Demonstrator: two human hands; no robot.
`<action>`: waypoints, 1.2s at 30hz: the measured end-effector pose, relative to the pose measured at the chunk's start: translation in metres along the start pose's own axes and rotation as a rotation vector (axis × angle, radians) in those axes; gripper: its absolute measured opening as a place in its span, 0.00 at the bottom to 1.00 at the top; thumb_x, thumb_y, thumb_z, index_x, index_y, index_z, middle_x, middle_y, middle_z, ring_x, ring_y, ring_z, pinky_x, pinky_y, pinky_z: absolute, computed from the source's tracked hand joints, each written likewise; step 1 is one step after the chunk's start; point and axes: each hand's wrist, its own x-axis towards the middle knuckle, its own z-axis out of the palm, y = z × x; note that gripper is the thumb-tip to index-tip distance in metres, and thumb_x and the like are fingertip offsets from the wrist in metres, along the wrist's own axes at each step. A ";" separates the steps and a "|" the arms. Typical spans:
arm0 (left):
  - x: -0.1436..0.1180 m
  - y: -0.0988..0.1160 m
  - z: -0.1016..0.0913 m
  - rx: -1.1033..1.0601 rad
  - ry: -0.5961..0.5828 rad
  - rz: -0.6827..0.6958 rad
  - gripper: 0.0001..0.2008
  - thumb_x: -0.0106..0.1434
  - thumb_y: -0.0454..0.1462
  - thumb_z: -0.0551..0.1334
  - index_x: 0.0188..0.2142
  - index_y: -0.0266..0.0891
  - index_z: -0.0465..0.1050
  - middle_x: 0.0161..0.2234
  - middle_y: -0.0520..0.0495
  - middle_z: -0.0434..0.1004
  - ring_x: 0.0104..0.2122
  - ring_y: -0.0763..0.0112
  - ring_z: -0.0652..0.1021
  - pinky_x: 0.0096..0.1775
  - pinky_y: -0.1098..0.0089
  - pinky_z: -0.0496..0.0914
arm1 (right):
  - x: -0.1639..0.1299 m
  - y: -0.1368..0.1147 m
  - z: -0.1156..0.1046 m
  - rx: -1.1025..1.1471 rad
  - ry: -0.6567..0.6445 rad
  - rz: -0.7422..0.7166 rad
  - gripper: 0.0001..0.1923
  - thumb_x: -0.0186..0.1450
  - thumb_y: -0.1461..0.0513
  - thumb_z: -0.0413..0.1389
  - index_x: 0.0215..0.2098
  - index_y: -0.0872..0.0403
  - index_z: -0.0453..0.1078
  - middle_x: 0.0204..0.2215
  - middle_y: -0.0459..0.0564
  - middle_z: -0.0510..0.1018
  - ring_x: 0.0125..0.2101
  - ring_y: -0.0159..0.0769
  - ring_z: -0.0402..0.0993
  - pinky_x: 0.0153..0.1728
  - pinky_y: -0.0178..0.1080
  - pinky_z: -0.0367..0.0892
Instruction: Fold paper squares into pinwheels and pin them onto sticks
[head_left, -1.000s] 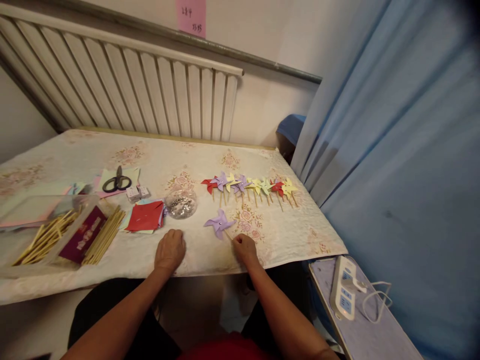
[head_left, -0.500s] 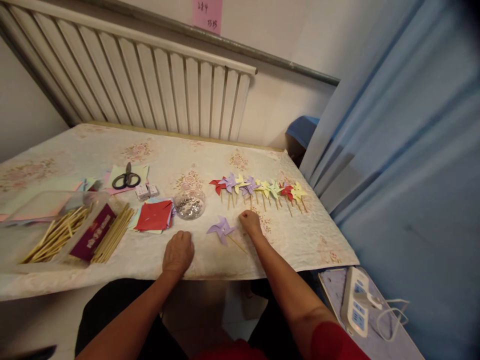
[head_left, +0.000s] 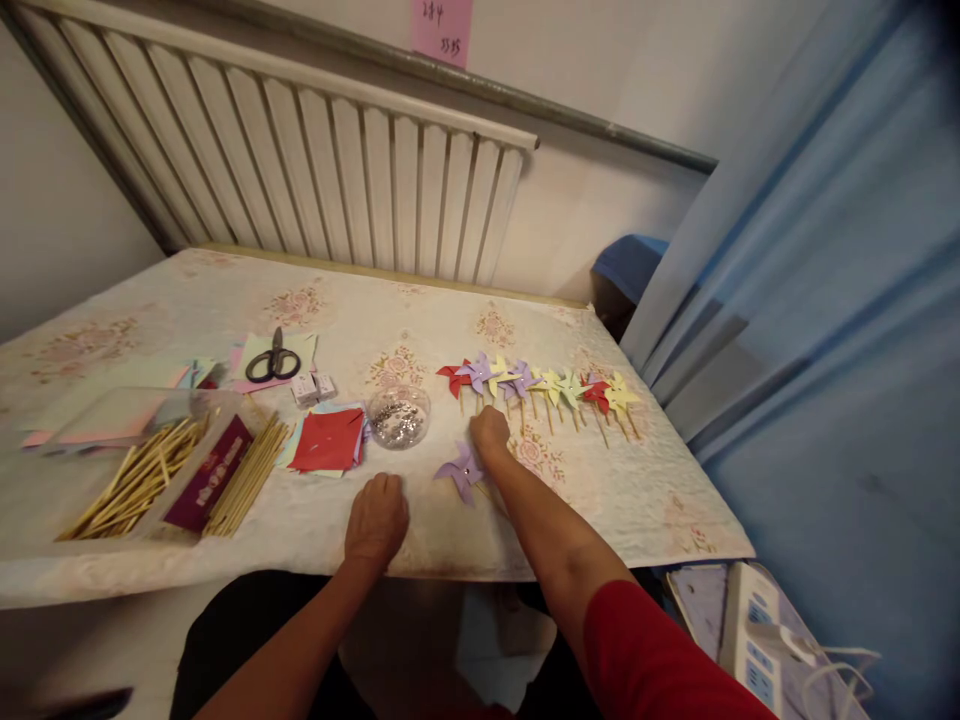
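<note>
Right hand (head_left: 489, 432) advanced from table edge to pinwheel row (head_left: 538, 382), fingers curled, grip indeterminate; left hand (head_left: 377, 518) flat, empty; purple pinwheel (head_left: 463, 470) unplaced beside row.

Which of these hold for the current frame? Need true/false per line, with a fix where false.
1. The scissors lie on paper sheets at the left of the table. True.
2. The left hand holds the scissors. False: it rests on the table edge, holding nothing.
3. A lone purple pinwheel lies apart from the pinwheel row. True.
4. The right hand is on the sticks. False: it is beside the lone purple pinwheel, just in front of the row.
</note>
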 end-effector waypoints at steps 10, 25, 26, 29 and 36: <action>0.000 0.000 0.000 -0.007 -0.015 -0.005 0.10 0.69 0.32 0.51 0.38 0.36 0.72 0.39 0.38 0.73 0.42 0.56 0.74 0.44 0.59 0.64 | 0.003 -0.010 -0.019 0.093 0.086 0.001 0.12 0.68 0.61 0.53 0.41 0.58 0.77 0.41 0.62 0.82 0.42 0.46 0.78 0.38 0.39 0.66; 0.000 0.002 -0.002 -0.017 -0.020 -0.021 0.10 0.69 0.31 0.52 0.39 0.36 0.72 0.39 0.38 0.73 0.41 0.57 0.73 0.44 0.60 0.63 | 0.004 0.022 -0.028 0.272 0.231 0.082 0.10 0.64 0.62 0.51 0.29 0.52 0.73 0.29 0.53 0.80 0.32 0.42 0.74 0.32 0.38 0.61; 0.000 0.002 -0.002 -0.015 -0.021 -0.022 0.11 0.69 0.31 0.52 0.39 0.36 0.72 0.38 0.38 0.73 0.41 0.57 0.73 0.43 0.60 0.63 | 0.004 0.025 -0.027 0.282 0.239 0.095 0.10 0.63 0.62 0.50 0.29 0.52 0.73 0.29 0.52 0.80 0.32 0.42 0.74 0.32 0.38 0.61; 0.000 0.002 -0.002 -0.016 -0.025 -0.024 0.11 0.69 0.31 0.52 0.38 0.36 0.73 0.38 0.38 0.74 0.41 0.57 0.73 0.43 0.59 0.63 | 0.004 0.033 -0.027 0.303 0.264 0.134 0.10 0.63 0.62 0.49 0.28 0.52 0.72 0.27 0.53 0.79 0.31 0.43 0.74 0.31 0.38 0.61; 0.001 0.002 -0.003 -0.007 -0.046 -0.022 0.11 0.69 0.32 0.51 0.39 0.37 0.73 0.39 0.39 0.73 0.42 0.57 0.74 0.44 0.60 0.64 | -0.002 0.048 -0.027 0.326 0.277 0.177 0.09 0.62 0.61 0.51 0.26 0.51 0.71 0.26 0.51 0.79 0.29 0.41 0.72 0.30 0.36 0.59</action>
